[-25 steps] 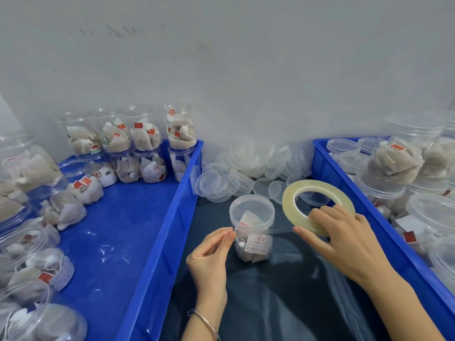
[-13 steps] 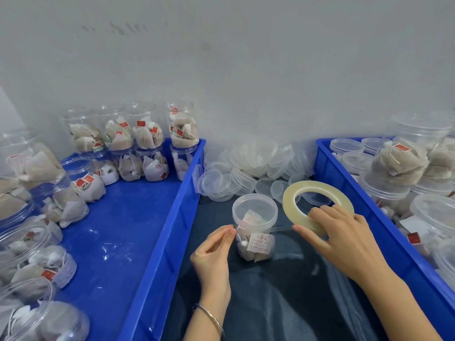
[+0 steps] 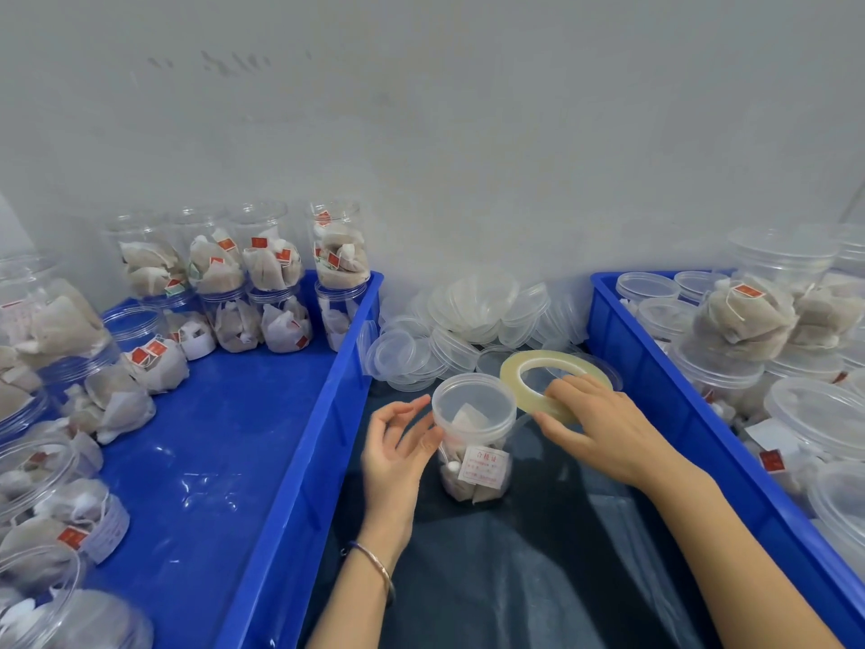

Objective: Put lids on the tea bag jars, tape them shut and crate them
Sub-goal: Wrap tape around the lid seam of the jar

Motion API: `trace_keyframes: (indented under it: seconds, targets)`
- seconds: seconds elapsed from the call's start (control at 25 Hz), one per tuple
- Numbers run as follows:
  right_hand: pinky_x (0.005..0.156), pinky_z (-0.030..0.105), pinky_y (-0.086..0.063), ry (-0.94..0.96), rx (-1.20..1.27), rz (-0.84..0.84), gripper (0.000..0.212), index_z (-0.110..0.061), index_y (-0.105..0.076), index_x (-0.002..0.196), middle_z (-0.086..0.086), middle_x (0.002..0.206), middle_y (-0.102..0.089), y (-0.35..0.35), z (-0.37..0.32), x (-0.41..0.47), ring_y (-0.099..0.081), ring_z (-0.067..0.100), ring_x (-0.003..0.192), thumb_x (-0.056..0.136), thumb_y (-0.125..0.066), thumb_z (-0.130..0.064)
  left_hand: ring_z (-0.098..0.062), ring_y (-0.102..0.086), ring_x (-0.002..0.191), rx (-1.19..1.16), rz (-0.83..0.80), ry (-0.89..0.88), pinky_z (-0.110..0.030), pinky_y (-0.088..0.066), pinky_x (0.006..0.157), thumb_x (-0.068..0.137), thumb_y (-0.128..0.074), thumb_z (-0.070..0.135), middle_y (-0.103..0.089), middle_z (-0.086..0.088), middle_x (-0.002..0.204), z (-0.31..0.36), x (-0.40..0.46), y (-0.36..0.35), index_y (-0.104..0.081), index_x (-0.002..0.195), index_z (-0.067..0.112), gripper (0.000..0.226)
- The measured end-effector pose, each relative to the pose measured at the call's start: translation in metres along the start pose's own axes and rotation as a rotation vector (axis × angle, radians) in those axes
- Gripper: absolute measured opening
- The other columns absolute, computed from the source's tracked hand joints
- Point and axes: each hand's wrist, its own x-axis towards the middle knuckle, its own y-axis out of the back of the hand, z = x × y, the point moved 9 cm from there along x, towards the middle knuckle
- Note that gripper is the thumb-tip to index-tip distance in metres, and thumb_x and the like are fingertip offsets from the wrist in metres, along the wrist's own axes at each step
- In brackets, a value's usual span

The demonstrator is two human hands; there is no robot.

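Note:
A clear jar of tea bags (image 3: 473, 442) with a lid on stands upright on the dark sheet (image 3: 538, 569) between two blue crates. My left hand (image 3: 398, 447) touches the jar's left side just under the lid, with its thumb against the plastic and its fingers loosely spread. My right hand (image 3: 604, 423) grips a yellowish ring of clear tape (image 3: 529, 363) just right of the jar, and a thin strip of tape runs from the roll toward the lid's edge. The left crate (image 3: 262, 466) holds several lidded jars in rows.
Loose clear lids (image 3: 468, 320) are heaped against the grey wall behind the jar. The right crate (image 3: 664, 381) holds several tea bag jars and lids. The left crate's blue floor is bare in its middle.
My left hand has moved from pinching the tape end to touching the jar under its lid. The tape roll in my right hand has come closer to the jar.

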Motion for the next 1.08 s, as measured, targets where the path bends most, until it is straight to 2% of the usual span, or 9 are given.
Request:
trace_keyframes:
  seconds: [0.12, 0.28, 0.4, 0.52, 0.6, 0.68, 0.76, 0.88, 1.08]
  targets:
    - [0.069, 0.031, -0.037, 0.013, 0.066, -0.009, 0.027, -0.02, -0.05, 0.087, -0.009, 0.089, -0.051, -0.004, 0.0, 0.004, -0.044, 0.012, 0.085, 0.092, -0.043, -0.046, -0.016, -0.066, 0.108, 0.076, -0.133, 0.034, -0.025, -0.054, 0.085, 0.062, -0.081, 0.019, -0.072, -0.004, 0.111, -0.003, 0.01, -0.008, -0.074, 0.1, 0.021, 0.039]
    - [0.068, 0.03, -0.035, 0.024, 0.088, 0.009, 0.027, -0.021, -0.051, 0.088, -0.009, 0.088, -0.051, -0.003, 0.001, 0.005, -0.044, 0.011, 0.084, 0.093, -0.042, -0.047, -0.021, -0.066, 0.109, 0.049, -0.223, 0.078, -0.024, -0.054, 0.082, 0.057, -0.082, 0.018, -0.073, -0.008, 0.108, -0.002, 0.025, -0.013, -0.078, 0.097, 0.019, 0.039]
    - [0.068, 0.029, -0.032, 0.021, 0.094, 0.015, 0.026, -0.023, -0.052, 0.088, -0.01, 0.088, -0.051, -0.003, 0.002, 0.005, -0.043, 0.01, 0.084, 0.093, -0.044, -0.047, -0.028, -0.063, 0.112, 0.116, -0.182, 0.084, -0.039, -0.052, 0.096, 0.071, -0.072, 0.009, -0.071, -0.014, 0.109, 0.0, 0.03, -0.013, -0.072, 0.104, 0.003, 0.034]
    - [0.069, 0.03, -0.032, -0.003, 0.082, 0.035, 0.029, -0.022, -0.052, 0.088, -0.012, 0.085, -0.049, -0.005, 0.002, 0.004, -0.042, 0.01, 0.083, 0.092, -0.042, -0.048, -0.025, -0.063, 0.112, 0.28, -0.138, 0.009, -0.04, -0.051, 0.096, 0.088, -0.063, 0.004, -0.072, -0.003, 0.11, 0.012, 0.016, -0.013, -0.072, 0.107, 0.011, 0.022]
    - [0.068, 0.03, -0.034, -0.029, 0.073, 0.065, 0.03, -0.022, -0.053, 0.087, -0.012, 0.083, -0.049, -0.005, 0.001, 0.003, -0.043, 0.01, 0.082, 0.091, -0.042, -0.05, -0.015, -0.058, 0.119, 0.351, -0.18, -0.046, -0.028, -0.049, 0.096, 0.088, -0.066, 0.01, -0.064, 0.009, 0.119, 0.019, -0.006, -0.019, -0.066, 0.119, 0.02, 0.033]
    - [0.065, 0.032, -0.041, -0.038, 0.115, 0.092, 0.034, -0.021, -0.053, 0.084, -0.009, 0.079, -0.051, -0.004, -0.003, 0.0, -0.046, 0.012, 0.076, 0.089, -0.042, -0.053, -0.003, -0.045, 0.128, 0.465, -0.266, -0.089, -0.015, -0.04, 0.099, 0.071, -0.076, 0.026, -0.047, 0.017, 0.133, 0.017, -0.031, -0.039, -0.043, 0.139, 0.024, 0.076]
    - [0.061, 0.03, -0.044, -0.041, 0.175, 0.107, 0.036, -0.021, -0.054, 0.083, -0.008, 0.072, -0.05, -0.004, -0.011, -0.004, -0.047, 0.009, 0.068, 0.087, -0.047, -0.056, -0.001, -0.039, 0.131, 0.531, -0.174, -0.089, -0.018, -0.036, 0.105, 0.055, -0.089, 0.029, -0.036, 0.011, 0.141, 0.009, -0.043, -0.055, -0.024, 0.144, 0.021, 0.111]
    - [0.059, 0.028, -0.041, -0.062, 0.187, 0.103, 0.039, -0.022, -0.055, 0.081, -0.008, 0.067, -0.047, -0.002, -0.013, -0.012, -0.046, 0.01, 0.064, 0.083, -0.051, -0.061, 0.01, -0.049, 0.113, 0.464, 0.054, -0.096, -0.01, -0.041, 0.094, 0.051, -0.094, 0.014, -0.049, 0.014, 0.128, 0.011, -0.036, -0.052, -0.038, 0.129, 0.03, 0.097]
    - [0.064, 0.027, -0.03, 0.012, -0.173, 0.074, 0.059, -0.018, -0.045, 0.061, -0.009, 0.06, -0.044, 0.022, -0.002, -0.023, -0.039, 0.006, 0.068, 0.074, -0.03, -0.073, 0.005, -0.055, 0.111, 0.473, -0.127, 0.002, -0.016, -0.045, 0.097, 0.046, -0.095, 0.008, -0.059, 0.016, 0.119, 0.01, -0.009, -0.03, -0.051, 0.119, 0.037, 0.09]
